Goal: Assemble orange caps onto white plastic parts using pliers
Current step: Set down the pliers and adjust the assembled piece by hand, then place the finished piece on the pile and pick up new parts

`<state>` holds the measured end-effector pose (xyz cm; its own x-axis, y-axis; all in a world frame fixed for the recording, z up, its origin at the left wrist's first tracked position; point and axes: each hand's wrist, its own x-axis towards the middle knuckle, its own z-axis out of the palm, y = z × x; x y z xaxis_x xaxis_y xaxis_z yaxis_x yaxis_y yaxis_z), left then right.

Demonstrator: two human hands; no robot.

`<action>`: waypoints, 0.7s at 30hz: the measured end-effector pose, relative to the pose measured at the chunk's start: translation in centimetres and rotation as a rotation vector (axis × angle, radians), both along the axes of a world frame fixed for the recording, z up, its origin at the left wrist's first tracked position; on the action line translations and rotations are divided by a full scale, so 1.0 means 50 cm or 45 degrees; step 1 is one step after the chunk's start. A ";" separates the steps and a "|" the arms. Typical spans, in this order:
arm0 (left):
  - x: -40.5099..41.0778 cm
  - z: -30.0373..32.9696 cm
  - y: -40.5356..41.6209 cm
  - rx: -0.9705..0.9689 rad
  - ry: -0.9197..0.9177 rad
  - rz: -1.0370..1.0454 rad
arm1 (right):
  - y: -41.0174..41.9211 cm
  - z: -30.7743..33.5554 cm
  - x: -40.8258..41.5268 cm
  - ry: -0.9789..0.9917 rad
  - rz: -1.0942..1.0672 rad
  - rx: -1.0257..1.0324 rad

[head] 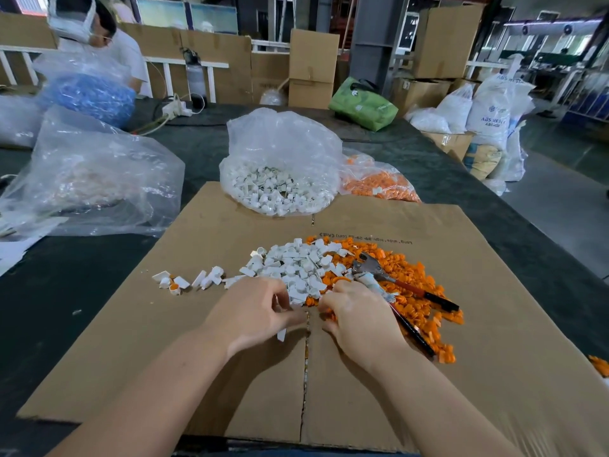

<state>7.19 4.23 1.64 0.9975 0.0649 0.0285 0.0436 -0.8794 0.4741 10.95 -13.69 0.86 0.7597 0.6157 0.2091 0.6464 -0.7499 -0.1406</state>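
- Your white plastic parts (298,265) lie heaped beside bright orange caps (408,291).
- Your pliers (379,275) are grey metal with red-and-black handles.
- The cardboard sheet (494,291) under them is plain brown with small black print.
- The table (82,308) is dark grey-green.
- One clear bag (280,166) shows white pieces.
- Another bag (379,183) shows orange.

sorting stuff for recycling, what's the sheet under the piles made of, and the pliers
Sheet: seemingly corrugated cardboard, matte brown, with a centre seam and printed text. Pliers: dull grey metal head, apparently; handles coated red and black, probably plastic or rubber.
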 end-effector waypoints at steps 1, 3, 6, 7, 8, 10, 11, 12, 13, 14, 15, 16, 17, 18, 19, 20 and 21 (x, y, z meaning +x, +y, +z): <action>0.000 0.000 -0.002 0.027 0.055 -0.027 | 0.002 -0.002 0.001 -0.019 -0.001 -0.027; 0.004 0.001 -0.006 0.079 0.142 -0.089 | 0.005 -0.008 0.001 -0.056 -0.013 -0.060; 0.015 0.000 -0.009 0.088 0.174 -0.127 | 0.006 -0.017 0.002 -0.099 0.000 -0.076; 0.019 -0.001 -0.011 0.089 0.177 -0.127 | 0.007 -0.020 0.003 -0.104 0.006 -0.078; 0.023 -0.004 -0.012 0.100 0.180 -0.140 | 0.007 -0.022 0.004 -0.109 0.006 -0.074; 0.030 -0.009 -0.017 0.125 0.185 -0.183 | 0.006 -0.028 0.006 -0.104 -0.009 -0.040; 0.031 -0.011 -0.019 0.126 0.184 -0.195 | 0.004 -0.032 0.007 -0.093 -0.025 -0.007; 0.032 -0.012 -0.020 0.123 0.181 -0.202 | 0.002 -0.036 0.006 -0.085 -0.046 0.037; 0.032 -0.013 -0.021 0.115 0.172 -0.203 | 0.001 -0.039 0.005 -0.081 -0.074 0.082; 0.032 -0.014 -0.021 0.097 0.163 -0.202 | -0.001 -0.039 0.003 -0.079 -0.104 0.129; 0.031 -0.013 -0.022 0.063 0.143 -0.196 | -0.003 -0.039 -0.001 -0.080 -0.131 0.195; 0.029 -0.014 -0.023 0.014 0.110 -0.177 | -0.005 -0.039 -0.004 -0.077 -0.151 0.280; 0.027 -0.013 -0.025 -0.049 0.059 -0.142 | -0.008 -0.039 -0.007 -0.094 -0.161 0.368; 0.025 -0.013 -0.027 -0.114 -0.002 -0.090 | -0.011 -0.039 -0.010 -0.126 -0.164 0.434; 0.022 -0.014 -0.030 -0.183 -0.065 -0.031 | -0.012 -0.039 -0.013 -0.147 -0.166 0.482; 0.021 -0.017 -0.035 -0.261 -0.128 0.023 | -0.013 -0.038 -0.015 -0.137 -0.175 0.524; 0.019 -0.019 -0.041 -0.349 -0.184 0.059 | -0.013 -0.037 -0.016 -0.109 -0.194 0.573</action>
